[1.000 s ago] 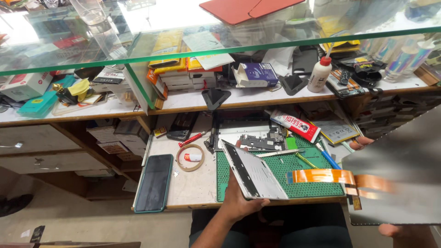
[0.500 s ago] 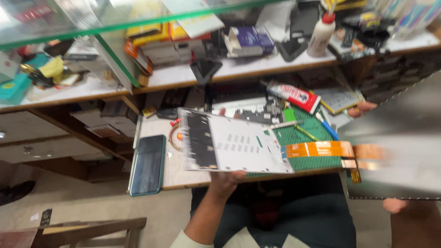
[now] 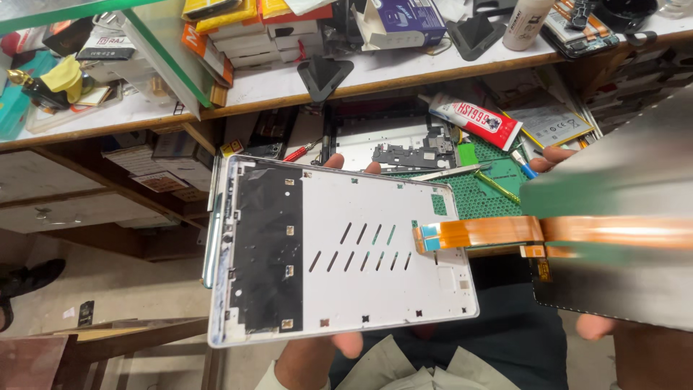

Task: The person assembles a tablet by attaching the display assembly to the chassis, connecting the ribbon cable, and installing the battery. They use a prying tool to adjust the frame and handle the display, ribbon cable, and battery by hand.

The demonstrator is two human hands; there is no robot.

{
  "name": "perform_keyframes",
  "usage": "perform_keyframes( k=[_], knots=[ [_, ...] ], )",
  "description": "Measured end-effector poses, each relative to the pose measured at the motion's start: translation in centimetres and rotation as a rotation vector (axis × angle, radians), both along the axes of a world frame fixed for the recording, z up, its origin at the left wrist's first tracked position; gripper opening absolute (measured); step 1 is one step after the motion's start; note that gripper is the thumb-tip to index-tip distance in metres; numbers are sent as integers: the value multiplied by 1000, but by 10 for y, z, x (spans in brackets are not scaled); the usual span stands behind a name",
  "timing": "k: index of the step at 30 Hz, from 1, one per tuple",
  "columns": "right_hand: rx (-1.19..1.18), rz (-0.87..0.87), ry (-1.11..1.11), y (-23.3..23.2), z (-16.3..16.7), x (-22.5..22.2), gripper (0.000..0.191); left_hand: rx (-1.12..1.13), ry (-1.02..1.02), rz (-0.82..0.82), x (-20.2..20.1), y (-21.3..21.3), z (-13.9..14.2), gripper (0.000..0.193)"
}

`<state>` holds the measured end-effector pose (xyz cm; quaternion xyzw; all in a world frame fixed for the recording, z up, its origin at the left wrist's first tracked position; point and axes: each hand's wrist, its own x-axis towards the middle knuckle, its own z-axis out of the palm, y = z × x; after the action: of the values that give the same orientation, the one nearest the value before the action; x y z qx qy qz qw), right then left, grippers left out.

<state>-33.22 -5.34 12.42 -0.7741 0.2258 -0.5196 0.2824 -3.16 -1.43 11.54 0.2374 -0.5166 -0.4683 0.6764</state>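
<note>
My left hand (image 3: 339, 347) grips a white tablet frame (image 3: 361, 253) from below, fingertips showing over its far edge. The frame faces me with a black patch on its left part and rows of slots in the middle. My right hand (image 3: 556, 155), mostly hidden, holds a grey display panel (image 3: 628, 260) at the right. An orange flex cable (image 3: 491, 231) runs from the panel across to the frame's right side.
A green cutting mat (image 3: 491, 189) lies on the bench with tweezers, a black inner frame (image 3: 415, 155) and a red-and-white glue tube (image 3: 476, 120). The shelf above holds boxes, black stands and a white bottle (image 3: 525, 22). Left is a wooden drawer unit; a stool stands below.
My left hand has lifted the white frame off the mat and turned it flat toward me, closer to the camera. The panel in my right hand stays at the right.
</note>
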Motion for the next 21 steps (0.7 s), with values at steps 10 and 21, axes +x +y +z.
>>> perform_keyframes(
  k=[10, 21],
  knots=[
    [118, -79, -17, 15, 13, 14, 116, 7, -44, -32, 2, 4, -5, 136],
    [191, 102, -61, 2, 13, 22, 120, -16, -429, -156, 8, 7, -21, 126]
  ],
)
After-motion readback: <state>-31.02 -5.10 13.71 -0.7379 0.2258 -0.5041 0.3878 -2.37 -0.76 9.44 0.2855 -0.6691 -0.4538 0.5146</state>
